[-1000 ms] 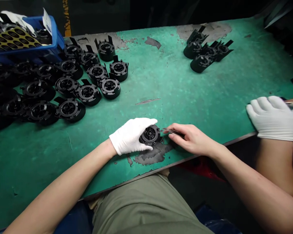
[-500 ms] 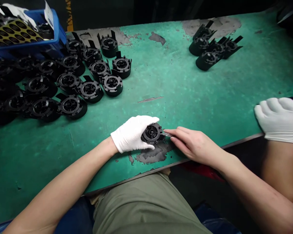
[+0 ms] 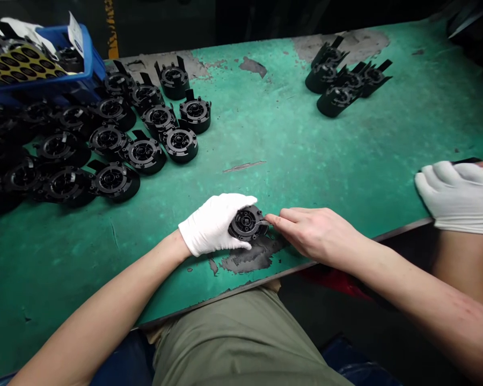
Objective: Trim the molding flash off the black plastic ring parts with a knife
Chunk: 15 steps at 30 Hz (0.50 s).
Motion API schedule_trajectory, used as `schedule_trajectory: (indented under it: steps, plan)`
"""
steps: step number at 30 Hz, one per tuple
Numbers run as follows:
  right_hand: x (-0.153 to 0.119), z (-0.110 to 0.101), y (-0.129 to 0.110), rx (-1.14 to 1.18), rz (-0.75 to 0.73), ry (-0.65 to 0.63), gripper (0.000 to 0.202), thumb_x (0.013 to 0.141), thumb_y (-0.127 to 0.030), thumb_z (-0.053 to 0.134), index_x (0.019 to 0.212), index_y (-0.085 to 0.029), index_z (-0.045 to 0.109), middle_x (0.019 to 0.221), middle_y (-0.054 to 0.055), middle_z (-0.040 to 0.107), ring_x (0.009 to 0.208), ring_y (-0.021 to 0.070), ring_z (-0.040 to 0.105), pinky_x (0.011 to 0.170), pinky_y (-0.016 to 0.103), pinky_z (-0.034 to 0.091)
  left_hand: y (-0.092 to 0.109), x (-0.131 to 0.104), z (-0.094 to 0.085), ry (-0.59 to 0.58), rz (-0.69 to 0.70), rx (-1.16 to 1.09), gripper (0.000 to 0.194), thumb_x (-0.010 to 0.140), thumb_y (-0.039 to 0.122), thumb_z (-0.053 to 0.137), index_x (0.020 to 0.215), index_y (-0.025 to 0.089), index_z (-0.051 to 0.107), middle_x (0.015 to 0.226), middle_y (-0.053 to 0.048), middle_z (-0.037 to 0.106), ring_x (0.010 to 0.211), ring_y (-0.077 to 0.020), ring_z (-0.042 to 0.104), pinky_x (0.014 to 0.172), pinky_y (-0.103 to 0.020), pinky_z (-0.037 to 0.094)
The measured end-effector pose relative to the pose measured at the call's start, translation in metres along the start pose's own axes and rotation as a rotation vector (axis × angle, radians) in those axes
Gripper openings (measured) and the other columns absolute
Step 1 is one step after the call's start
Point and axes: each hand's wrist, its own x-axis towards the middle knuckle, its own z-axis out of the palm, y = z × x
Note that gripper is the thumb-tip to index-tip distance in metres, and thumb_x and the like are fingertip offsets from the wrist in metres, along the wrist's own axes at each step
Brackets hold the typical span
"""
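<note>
My left hand [image 3: 213, 224], in a white glove, is wrapped round the side of a black round plastic housing [image 3: 245, 221] just above the table. The housing's ribbed face with a central hub points up toward me. My bare right hand [image 3: 316, 231] is closed in a pinch on a thin metal blade [image 3: 261, 223], whose handle is hidden in the fingers. The blade's tip lies against the right rim of the housing, and the fingertips are close to that edge.
Many similar black housings [image 3: 115, 179] stand in a cluster at left, beside a blue bin [image 3: 92, 64] holding a sheet of round stickers [image 3: 22, 64]. Several more housings [image 3: 334, 102] stand at back right. Another person's gloved hand [image 3: 454, 195] rests at the right on the green table [image 3: 306, 161].
My right hand has moved left with the blade, which now reaches over the housing's rim. The housing has turned slightly in my left hand. Another person's fingers now show at the far right.
</note>
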Motion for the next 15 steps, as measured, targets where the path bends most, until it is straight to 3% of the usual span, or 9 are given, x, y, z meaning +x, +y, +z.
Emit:
schedule_trajectory:
  steps: [15]
  plan:
    - [0.009, -0.005, 0.021, 0.012, -0.175, -0.026, 0.042, 0.104, -0.006, 0.051, 0.142, -0.014, 0.066, 0.088, 0.003, 0.067, 0.075, 0.0169, 0.062, 0.058, 0.032, 0.03, -0.001, 0.002, 0.001, 0.015, 0.007, -0.024, 0.108, 0.075, 0.068, 0.097, 0.158, 0.022, 0.047, 0.149, -0.02, 0.069, 0.137, -0.0404, 0.071, 0.118, -0.056, 0.059]
